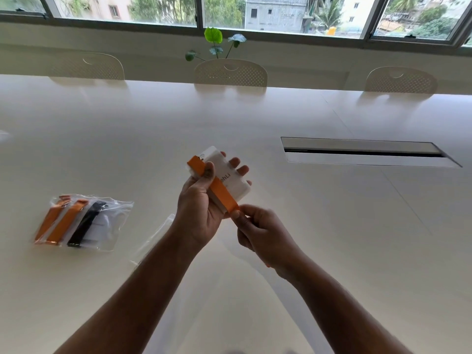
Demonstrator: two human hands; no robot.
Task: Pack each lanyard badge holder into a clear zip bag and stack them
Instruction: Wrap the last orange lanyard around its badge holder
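White plastic badge holder (231,178) with folded orange fabric lanyard (221,192), held up off the white table (281,118) in left grip (201,210), thumb clamping strap. Right grip (258,228) pinching strap's near end. Filled clear zip bags (84,222) stacked well left of both grips.

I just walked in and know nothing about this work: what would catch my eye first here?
Two hands at the table's middle: the left hand holds a white badge holder with a bright orange lanyard across it, while the right hand pinches the lanyard's lower end. To the left lies a stack of clear zip bags showing orange and black lanyards.
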